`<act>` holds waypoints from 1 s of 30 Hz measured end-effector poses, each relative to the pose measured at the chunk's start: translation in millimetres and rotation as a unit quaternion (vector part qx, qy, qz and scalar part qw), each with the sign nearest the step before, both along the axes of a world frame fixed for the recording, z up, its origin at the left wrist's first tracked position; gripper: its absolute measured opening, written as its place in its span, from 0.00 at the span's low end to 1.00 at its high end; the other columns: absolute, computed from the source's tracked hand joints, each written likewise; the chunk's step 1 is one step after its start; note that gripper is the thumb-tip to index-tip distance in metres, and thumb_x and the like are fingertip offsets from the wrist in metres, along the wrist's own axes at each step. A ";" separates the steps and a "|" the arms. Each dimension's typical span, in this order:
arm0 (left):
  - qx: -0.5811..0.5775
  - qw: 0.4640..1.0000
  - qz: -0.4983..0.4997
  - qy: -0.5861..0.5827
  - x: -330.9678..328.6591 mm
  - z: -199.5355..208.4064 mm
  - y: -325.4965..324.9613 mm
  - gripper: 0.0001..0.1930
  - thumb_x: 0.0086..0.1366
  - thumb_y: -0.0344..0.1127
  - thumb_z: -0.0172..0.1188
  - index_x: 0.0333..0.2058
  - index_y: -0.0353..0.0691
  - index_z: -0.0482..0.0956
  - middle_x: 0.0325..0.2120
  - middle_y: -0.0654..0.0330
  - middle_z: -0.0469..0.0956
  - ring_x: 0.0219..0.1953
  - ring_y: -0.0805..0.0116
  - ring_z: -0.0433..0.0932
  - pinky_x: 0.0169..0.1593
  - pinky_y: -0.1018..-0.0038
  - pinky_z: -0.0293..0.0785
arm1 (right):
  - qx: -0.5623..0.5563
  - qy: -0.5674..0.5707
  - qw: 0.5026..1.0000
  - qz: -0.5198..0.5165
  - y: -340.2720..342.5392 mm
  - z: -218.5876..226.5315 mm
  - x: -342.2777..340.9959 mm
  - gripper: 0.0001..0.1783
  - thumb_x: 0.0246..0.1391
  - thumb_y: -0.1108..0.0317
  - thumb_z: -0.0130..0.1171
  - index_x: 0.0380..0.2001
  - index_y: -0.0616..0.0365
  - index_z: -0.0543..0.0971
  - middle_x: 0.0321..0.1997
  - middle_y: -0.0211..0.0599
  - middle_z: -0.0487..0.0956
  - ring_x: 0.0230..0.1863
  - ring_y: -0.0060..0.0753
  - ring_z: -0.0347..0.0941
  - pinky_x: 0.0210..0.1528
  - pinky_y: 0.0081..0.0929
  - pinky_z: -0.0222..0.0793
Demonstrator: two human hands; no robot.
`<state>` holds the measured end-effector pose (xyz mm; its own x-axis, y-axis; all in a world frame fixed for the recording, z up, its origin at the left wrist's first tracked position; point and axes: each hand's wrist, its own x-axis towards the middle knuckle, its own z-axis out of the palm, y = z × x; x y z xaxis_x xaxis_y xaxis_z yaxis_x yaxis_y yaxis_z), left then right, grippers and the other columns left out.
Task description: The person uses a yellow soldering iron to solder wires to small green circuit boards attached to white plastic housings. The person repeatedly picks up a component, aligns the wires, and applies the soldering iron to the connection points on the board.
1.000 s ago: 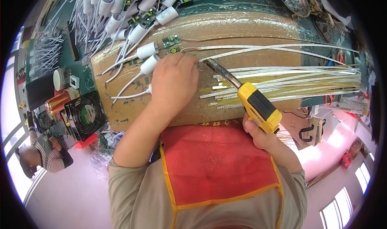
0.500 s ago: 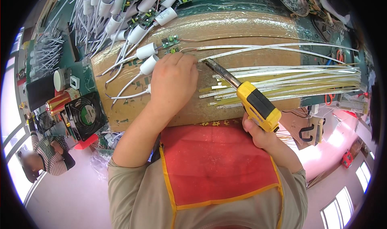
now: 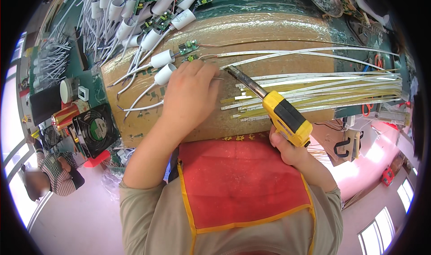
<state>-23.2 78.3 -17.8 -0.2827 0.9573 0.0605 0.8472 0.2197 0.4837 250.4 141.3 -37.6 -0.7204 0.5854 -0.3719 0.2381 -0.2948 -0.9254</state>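
Observation:
My right hand (image 3: 288,150) grips a yellow and black soldering gun (image 3: 287,116) by its rear end. Its dark tip meets the left end of a white LED strip (image 3: 278,56). My left hand (image 3: 191,93) is closed just left of that tip, its fingertips largely hidden behind the hand. A thin wire end (image 3: 218,78) pokes out beside its fingers; what they pinch cannot be made out. Close to the knuckles lie a white plastic housing (image 3: 164,74) with a white cable and a small green circuit board (image 3: 188,46).
A bundle of white and yellow LED strips (image 3: 314,91) lies right on the brown board (image 3: 287,28). Many white housings with cables (image 3: 123,30) crowd the upper left. A black fan (image 3: 94,130) stands at left; a metal dish (image 3: 324,0) sits far right. Another person (image 3: 58,174) is at lower left.
My left hand has shifted slightly left, and the nearby housings and circuit boards a little with it. The soldering gun stays at the strip's end, almost unmoved.

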 end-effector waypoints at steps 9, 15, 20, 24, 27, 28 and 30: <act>0.000 1.000 0.002 -0.019 -0.4 -0.6 3.0 0.03 0.57 0.28 0.59 0.29 0.37 0.75 0.34 0.53 0.75 0.39 0.50 0.74 0.44 0.61 0.69 | -0.005 -0.001 1.000 0.001 -0.2 -1.2 1.2 0.16 0.52 0.75 0.61 0.44 0.60 0.72 0.31 0.26 0.73 0.32 0.17 0.66 0.34 0.20 0.64; 0.028 0.998 0.021 0.047 3.0 -9.9 6.7 0.04 0.58 0.29 0.58 0.31 0.38 0.74 0.34 0.52 0.75 0.39 0.50 0.74 0.45 0.59 0.67 | -0.009 -0.002 1.000 0.003 0.7 0.7 0.0 0.16 0.52 0.74 0.61 0.44 0.61 0.72 0.31 0.27 0.73 0.32 0.17 0.66 0.34 0.20 0.65; -0.007 0.996 -0.023 0.089 -3.1 -5.9 11.7 0.04 0.59 0.30 0.57 0.33 0.38 0.74 0.34 0.53 0.75 0.40 0.51 0.74 0.44 0.60 0.66 | 0.003 -0.002 1.000 0.003 -0.7 -3.4 2.4 0.16 0.52 0.75 0.61 0.44 0.61 0.71 0.31 0.27 0.72 0.31 0.18 0.66 0.33 0.20 0.64; -0.027 0.994 -0.041 0.102 -4.2 -0.9 15.2 0.04 0.59 0.30 0.56 0.33 0.38 0.73 0.34 0.53 0.74 0.41 0.53 0.74 0.43 0.60 0.66 | 0.002 0.007 1.000 0.006 0.5 -0.4 -0.8 0.16 0.51 0.75 0.61 0.43 0.62 0.71 0.29 0.27 0.72 0.29 0.18 0.65 0.32 0.20 0.63; -0.027 0.991 -0.049 0.118 -4.1 -1.5 16.2 0.04 0.59 0.30 0.56 0.33 0.38 0.74 0.34 0.53 0.74 0.40 0.53 0.74 0.43 0.60 0.66 | 0.042 0.012 0.998 0.042 4.1 -2.2 2.0 0.16 0.51 0.76 0.61 0.43 0.63 0.71 0.29 0.27 0.71 0.28 0.19 0.65 0.31 0.20 0.63; -0.025 0.991 -0.052 0.123 -4.2 -2.5 16.3 0.04 0.59 0.30 0.56 0.33 0.38 0.74 0.34 0.53 0.74 0.40 0.53 0.74 0.43 0.60 0.66 | 0.043 0.017 0.998 0.041 4.3 -1.1 1.1 0.16 0.50 0.76 0.62 0.43 0.63 0.72 0.28 0.27 0.71 0.28 0.19 0.65 0.31 0.20 0.63; -0.004 0.989 -0.055 0.134 -4.3 -5.3 15.3 0.04 0.59 0.30 0.55 0.33 0.38 0.74 0.33 0.53 0.74 0.40 0.53 0.74 0.42 0.60 0.66 | 0.052 0.033 0.997 0.037 4.2 -2.3 0.2 0.16 0.50 0.75 0.62 0.42 0.63 0.72 0.28 0.27 0.71 0.27 0.19 0.65 0.31 0.20 0.63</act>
